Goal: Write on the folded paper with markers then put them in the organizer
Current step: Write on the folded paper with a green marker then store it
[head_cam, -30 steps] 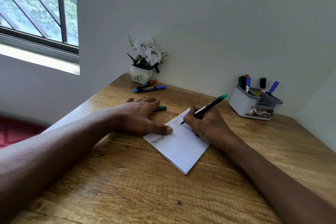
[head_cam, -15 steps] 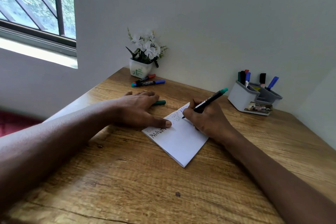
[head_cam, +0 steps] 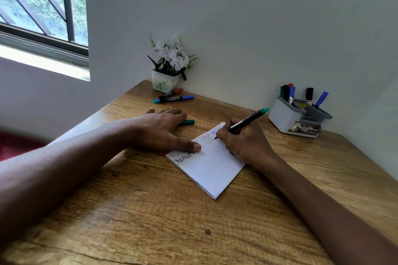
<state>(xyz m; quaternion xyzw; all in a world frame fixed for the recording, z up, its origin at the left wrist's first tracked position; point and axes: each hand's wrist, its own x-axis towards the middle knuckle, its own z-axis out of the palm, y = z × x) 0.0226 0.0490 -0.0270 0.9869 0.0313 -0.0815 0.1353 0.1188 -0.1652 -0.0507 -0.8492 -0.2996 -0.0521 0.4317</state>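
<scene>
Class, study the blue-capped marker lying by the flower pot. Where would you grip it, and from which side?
Pinch the blue-capped marker on its black barrel near the cap, coming down from above. It lies flat on the desk, and the red-capped marker crowds its other end, so the cap end likely offers more room.

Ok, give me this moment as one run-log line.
phase: writing; right hand: grips green-capped black marker, tip on white folded paper; left hand: thumb presses paper; grey plastic organizer: holds other markers

wooden table holds folded paper under the right fingers, green cap at the left fingers (pot, two markers, organizer beyond).
</scene>
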